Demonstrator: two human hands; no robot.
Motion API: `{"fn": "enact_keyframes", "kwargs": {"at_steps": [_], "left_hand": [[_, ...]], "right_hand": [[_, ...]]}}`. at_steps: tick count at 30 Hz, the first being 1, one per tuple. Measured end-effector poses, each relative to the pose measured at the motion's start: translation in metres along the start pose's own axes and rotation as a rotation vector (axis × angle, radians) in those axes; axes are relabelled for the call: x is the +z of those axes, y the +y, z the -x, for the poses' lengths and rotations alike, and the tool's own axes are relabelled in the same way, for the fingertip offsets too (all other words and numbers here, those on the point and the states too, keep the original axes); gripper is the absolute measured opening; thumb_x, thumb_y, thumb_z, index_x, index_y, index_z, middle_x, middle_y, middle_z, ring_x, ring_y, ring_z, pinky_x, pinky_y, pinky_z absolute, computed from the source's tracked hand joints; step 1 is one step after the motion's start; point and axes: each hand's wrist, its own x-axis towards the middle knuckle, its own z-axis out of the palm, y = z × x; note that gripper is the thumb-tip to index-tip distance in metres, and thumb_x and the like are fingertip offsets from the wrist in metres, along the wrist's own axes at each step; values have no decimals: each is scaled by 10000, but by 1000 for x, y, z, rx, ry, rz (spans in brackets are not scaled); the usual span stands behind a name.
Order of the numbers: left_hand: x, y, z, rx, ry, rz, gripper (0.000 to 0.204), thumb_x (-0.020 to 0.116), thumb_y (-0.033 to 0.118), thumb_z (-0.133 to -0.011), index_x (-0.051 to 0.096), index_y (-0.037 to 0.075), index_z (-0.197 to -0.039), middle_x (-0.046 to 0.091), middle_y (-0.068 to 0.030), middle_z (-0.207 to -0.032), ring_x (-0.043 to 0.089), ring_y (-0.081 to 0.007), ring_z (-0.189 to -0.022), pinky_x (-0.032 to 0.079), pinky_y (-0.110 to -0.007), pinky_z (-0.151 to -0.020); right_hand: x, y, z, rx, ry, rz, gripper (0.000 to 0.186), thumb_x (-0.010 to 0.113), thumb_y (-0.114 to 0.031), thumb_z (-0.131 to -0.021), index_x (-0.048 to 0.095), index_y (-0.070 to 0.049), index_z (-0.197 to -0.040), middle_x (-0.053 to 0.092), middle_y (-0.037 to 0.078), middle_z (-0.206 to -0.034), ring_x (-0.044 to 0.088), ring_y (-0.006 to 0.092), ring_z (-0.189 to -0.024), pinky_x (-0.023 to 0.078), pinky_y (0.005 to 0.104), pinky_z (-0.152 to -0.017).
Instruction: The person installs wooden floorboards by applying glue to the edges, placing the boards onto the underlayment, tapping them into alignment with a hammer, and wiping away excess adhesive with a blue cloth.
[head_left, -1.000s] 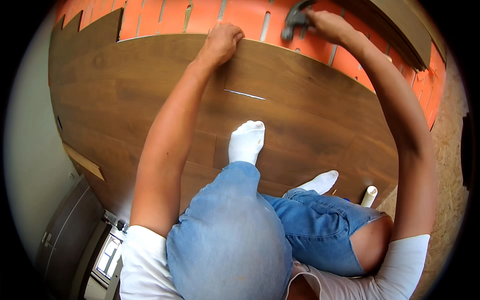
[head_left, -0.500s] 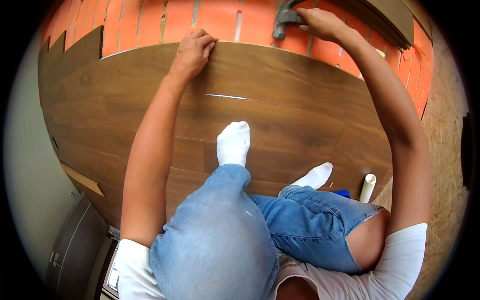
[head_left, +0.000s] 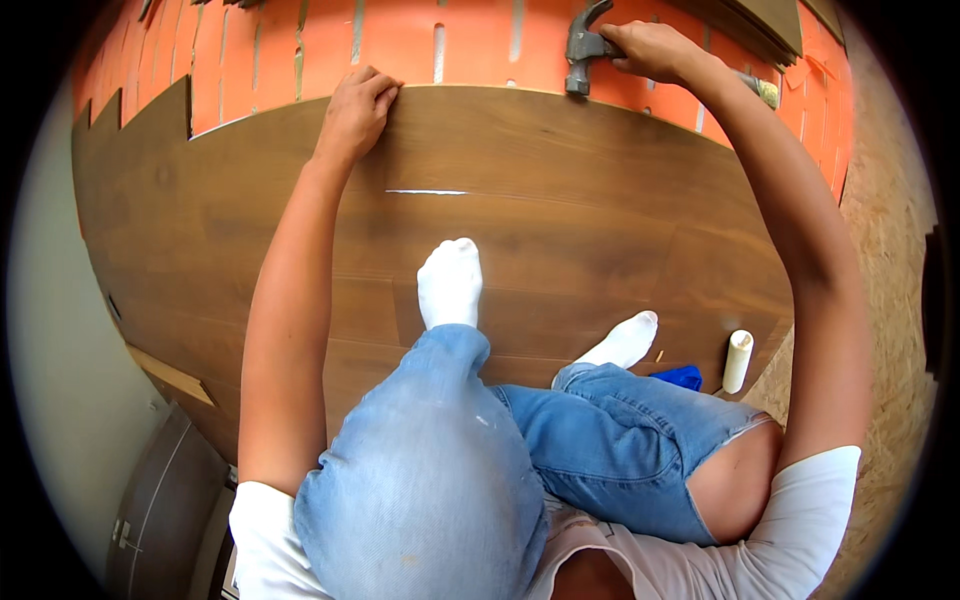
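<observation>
Hammer [head_left: 581, 50] now nearer plank [head_left: 530, 140], left hand [head_left: 355, 112] still at edge

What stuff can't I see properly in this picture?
All in the head view:
The hammer: part of its handle is hidden by the right hand.
The left hand: its back hides the palm.
The blue thing: partly hidden by the jeans leg, so I can't tell what it is.
The plank stack: cut off by the top edge.

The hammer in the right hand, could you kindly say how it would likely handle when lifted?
The hammer would likely be stiff: its grey head looks metallic. It probably feels head-heavy, with its bulk at that end. The right hand grips close to the head, which should limit tipping.
</observation>
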Motion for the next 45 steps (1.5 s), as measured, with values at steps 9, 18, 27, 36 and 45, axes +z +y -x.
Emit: {"fn": "enact_keyframes", "kwargs": {"at_steps": [9,18,27,36,45], "left_hand": [[0,-9,0,35,-78,-88,208,600,172,-1016,724,38,-1115,652,-146,-1041,632,-342,-1019,489,-413,-887],[9,-11,-1,10,-114,-101,218,599,141,-1011,717,42,-1164,646,-137,-1052,620,-321,-1043,486,-400,-921],[24,-17,8,-12,-158,-64,270,533,100,-1051,659,27,-1278,636,-145,-1127,630,-311,-1074,482,-387,-959],[14,-20,6,-5,-217,-148,313,487,61,-1062,627,25,-1340,633,-133,-1184,629,-288,-1116,472,-356,-994],[13,-15,11,81,-200,-312,420,486,-4,-1021,604,100,-1411,626,-126,-1321,573,-314,-1278,451,-413,-1083]], "right_hand": [[-2,34,35,-53,14,89,321,707,-317,-893,647,-94,-1115,731,200,-962,708,414,-912,559,534,-767],[6,90,78,45,-64,153,260,685,-302,-893,649,-133,-1087,740,134,-1000,718,372,-951,565,517,-775],[41,204,159,192,-80,246,219,722,-280,-852,664,-149,-1018,733,122,-975,702,340,-925,544,488,-760],[69,279,218,292,-70,36,228,729,-144,-834,642,-107,-1042,709,148,-943,682,350,-928,525,484,-786],[67,285,239,311,-10,3,191,730,-171,-818,660,-109,-984,696,150,-902,676,361,-899,514,487,-772]]}}
